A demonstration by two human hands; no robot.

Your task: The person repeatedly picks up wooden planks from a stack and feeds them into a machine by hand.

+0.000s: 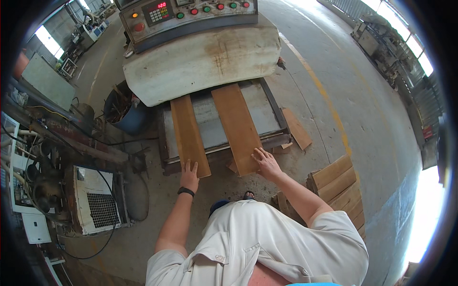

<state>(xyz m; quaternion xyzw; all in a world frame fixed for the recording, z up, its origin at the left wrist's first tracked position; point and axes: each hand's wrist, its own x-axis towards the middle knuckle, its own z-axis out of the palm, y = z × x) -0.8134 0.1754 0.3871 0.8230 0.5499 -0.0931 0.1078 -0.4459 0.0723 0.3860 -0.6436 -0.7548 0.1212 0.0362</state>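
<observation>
Two wooden boards lie side by side on the metal bed [208,119] of a machine, their far ends running under its pale, stained hood [200,64]. The left board [187,128] is narrower, and the right board [237,125] is wider. My left hand [190,175] rests with fingers spread on the near end of the left board. At the near right edge of the right board, my right hand [267,164] touches the wood with its fingers apart. Both near ends stick out past the bed's front edge.
A control panel [191,24] with coloured buttons tops the machine. Left of the bed stands a blue bin [131,119] of scraps; a grilled metal box [98,200] and cables are nearer. Stacked boards [336,183] sit at my right, and a loose board [296,128] leans beyond.
</observation>
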